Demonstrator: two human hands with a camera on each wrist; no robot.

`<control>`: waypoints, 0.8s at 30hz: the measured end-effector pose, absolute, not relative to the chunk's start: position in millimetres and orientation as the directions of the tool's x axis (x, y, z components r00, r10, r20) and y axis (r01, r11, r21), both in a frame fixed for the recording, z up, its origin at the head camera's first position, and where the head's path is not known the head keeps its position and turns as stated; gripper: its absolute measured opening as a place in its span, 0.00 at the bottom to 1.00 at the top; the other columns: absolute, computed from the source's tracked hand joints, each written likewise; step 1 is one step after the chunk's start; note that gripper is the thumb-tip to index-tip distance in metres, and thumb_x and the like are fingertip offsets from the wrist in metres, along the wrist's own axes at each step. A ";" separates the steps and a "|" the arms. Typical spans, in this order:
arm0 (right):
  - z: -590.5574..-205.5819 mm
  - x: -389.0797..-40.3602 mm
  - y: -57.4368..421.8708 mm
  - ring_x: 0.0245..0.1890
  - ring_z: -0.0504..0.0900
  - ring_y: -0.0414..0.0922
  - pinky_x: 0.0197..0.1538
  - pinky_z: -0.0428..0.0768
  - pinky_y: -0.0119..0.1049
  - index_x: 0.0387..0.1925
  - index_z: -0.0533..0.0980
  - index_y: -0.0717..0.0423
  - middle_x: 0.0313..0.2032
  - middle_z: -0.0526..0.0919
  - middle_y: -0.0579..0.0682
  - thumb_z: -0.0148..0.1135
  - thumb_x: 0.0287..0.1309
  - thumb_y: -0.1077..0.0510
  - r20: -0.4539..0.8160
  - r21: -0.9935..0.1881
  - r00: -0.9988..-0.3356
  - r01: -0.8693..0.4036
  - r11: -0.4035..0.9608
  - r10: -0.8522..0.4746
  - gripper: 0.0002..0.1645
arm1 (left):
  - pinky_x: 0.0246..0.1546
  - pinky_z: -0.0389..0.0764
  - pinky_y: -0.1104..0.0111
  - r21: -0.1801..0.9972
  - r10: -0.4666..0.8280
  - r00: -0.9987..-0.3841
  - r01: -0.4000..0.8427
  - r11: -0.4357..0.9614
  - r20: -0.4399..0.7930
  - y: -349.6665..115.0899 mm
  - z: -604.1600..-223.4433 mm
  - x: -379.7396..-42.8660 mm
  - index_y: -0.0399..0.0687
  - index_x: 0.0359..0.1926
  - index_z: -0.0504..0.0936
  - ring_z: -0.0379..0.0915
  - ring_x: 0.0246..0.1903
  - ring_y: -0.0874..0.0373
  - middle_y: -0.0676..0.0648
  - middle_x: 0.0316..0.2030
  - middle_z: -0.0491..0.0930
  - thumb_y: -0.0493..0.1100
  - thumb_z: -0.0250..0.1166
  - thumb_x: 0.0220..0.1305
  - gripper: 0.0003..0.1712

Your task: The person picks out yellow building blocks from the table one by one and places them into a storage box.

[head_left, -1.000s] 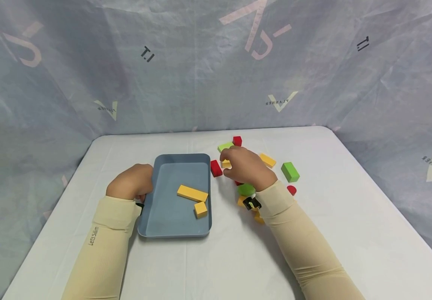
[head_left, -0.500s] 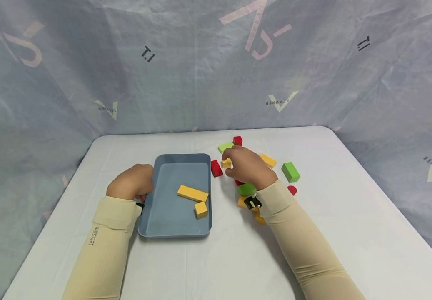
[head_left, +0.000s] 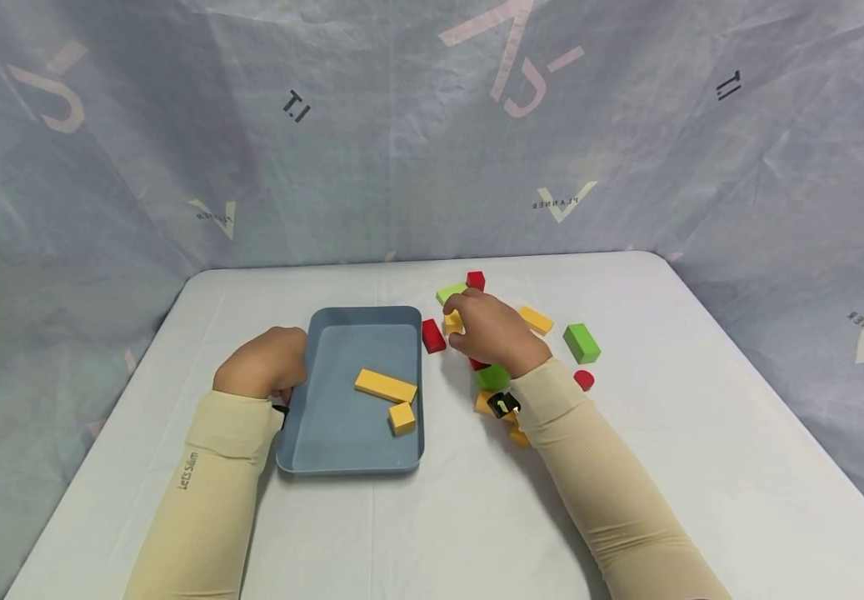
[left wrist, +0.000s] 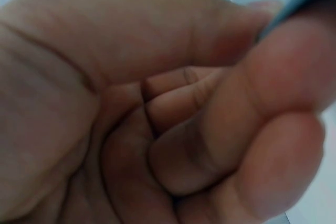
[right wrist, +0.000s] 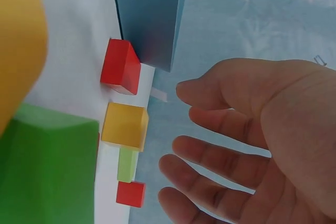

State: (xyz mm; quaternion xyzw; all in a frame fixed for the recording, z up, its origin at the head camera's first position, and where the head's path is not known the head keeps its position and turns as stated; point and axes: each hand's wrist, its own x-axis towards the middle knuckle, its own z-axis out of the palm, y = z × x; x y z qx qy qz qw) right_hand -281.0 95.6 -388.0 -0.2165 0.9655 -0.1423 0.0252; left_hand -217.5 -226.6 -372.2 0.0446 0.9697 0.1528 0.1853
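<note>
My left hand grips the left rim of a blue-grey tray; in the left wrist view the rim passes between thumb and fingers. Inside the tray lie a long yellow block and a yellow cube. Over the scattered blocks right of the tray hovers my right hand, fingers loosely bent and holding nothing. Closest to its fingertips is another yellow cube. A red block sits between that cube and the tray wall, with a light green block and a red cube on the other side.
Below my right wrist are a green piece and several yellow ones, partly covered by the arm. Farther right lie a yellow block, a green block and a red round piece. Grey printed cloth hangs behind the white table.
My right hand has shifted very slightly to the right over the blocks. My left hand and the tray stay in place.
</note>
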 end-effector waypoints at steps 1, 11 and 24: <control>-388.5 -281.4 95.5 0.45 0.80 0.47 0.50 0.84 0.44 0.60 0.79 0.50 0.55 0.80 0.51 0.71 0.60 0.53 0.015 -0.287 -0.906 -0.409 0.866 -0.423 0.26 | 0.14 0.73 0.70 0.313 0.142 -0.927 0.029 0.949 -0.347 -226.5 -371.9 -217.4 0.33 0.23 0.85 0.78 0.14 0.52 0.44 0.13 0.81 0.20 0.51 0.56 0.17; -399.4 -284.9 94.8 0.48 0.79 0.46 0.52 0.84 0.44 0.64 0.76 0.48 0.59 0.77 0.49 0.68 0.62 0.52 -0.010 -0.290 -0.907 -0.401 0.869 -0.421 0.29 | 0.16 0.75 0.69 0.299 0.132 -0.923 0.020 0.954 -0.361 -224.4 -368.9 -217.0 0.33 0.25 0.85 0.79 0.15 0.52 0.44 0.14 0.82 0.21 0.51 0.58 0.17; -404.3 -288.4 95.1 0.62 0.76 0.48 0.63 0.79 0.53 0.68 0.74 0.46 0.67 0.76 0.47 0.68 0.64 0.48 -0.092 -0.302 -0.902 -0.379 0.875 -0.422 0.32 | 0.16 0.75 0.68 0.290 0.127 -0.920 0.016 0.957 -0.370 -226.3 -371.1 -218.9 0.34 0.24 0.85 0.78 0.15 0.52 0.45 0.13 0.82 0.21 0.51 0.58 0.18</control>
